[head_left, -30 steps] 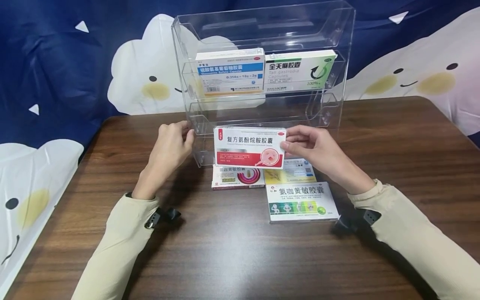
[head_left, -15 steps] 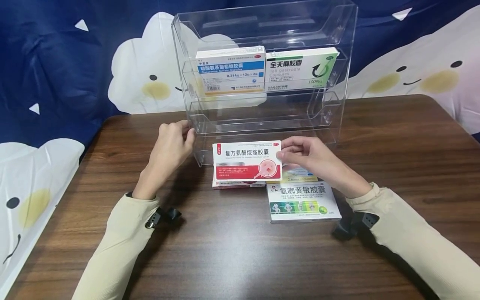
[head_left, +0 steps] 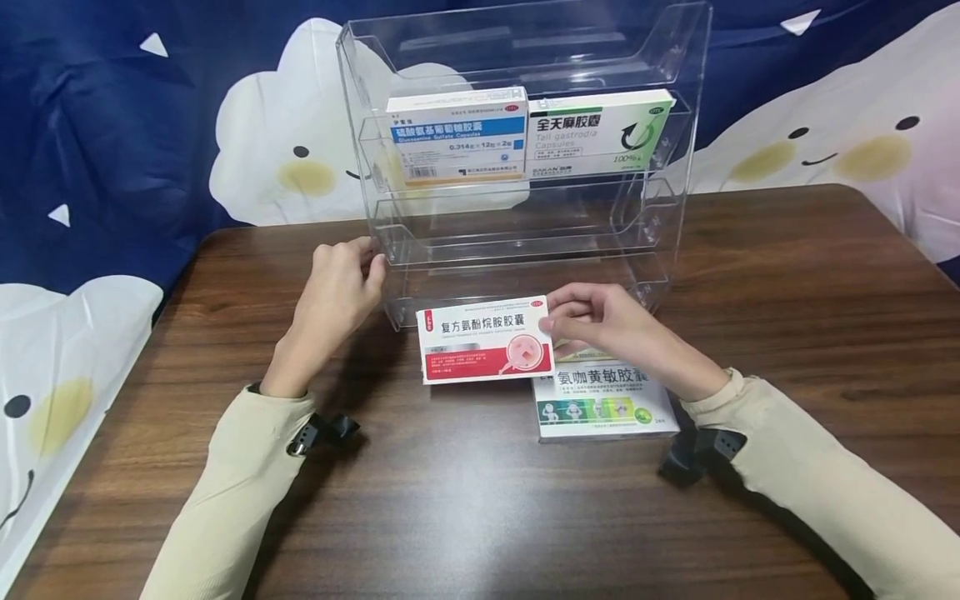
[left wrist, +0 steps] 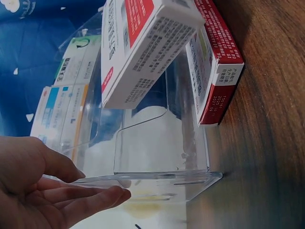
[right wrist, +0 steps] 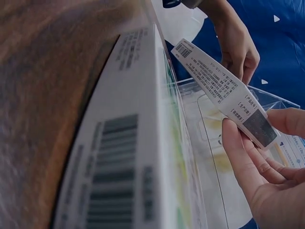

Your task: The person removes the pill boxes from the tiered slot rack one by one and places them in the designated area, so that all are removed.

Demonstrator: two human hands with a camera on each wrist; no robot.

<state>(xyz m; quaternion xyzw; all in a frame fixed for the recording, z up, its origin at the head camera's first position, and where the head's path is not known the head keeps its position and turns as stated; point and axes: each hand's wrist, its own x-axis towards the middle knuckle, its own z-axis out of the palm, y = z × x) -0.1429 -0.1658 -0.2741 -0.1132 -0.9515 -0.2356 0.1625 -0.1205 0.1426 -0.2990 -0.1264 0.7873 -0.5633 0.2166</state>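
My right hand [head_left: 611, 329] pinches a white-and-red medicine box [head_left: 480, 354] by its right end, between thumb and fingers. The box tilts in the air, its printed front facing the head camera. My left hand [head_left: 337, 279] grips the left side panel of a clear acrylic display rack [head_left: 517, 246]; in the left wrist view, thumb and fingers lie on either side of the panel. Below the held box, a dark red medicine box [left wrist: 224, 76] shows in that view. A white-and-green medicine box [head_left: 603, 412] lies on the table by my right wrist.
On a middle tier of the rack stand a blue-and-white medicine box [head_left: 457, 142] and a green-and-white one [head_left: 600, 137]. A yellow box [head_left: 588, 357] is mostly hidden behind my right hand. A patterned blue curtain [head_left: 112, 150] hangs behind the wooden table [head_left: 420, 517].
My right hand has brought the white-and-red box down and slightly left, toward me, and it covers the dark red box in the head view. The left hand stays on the rack.
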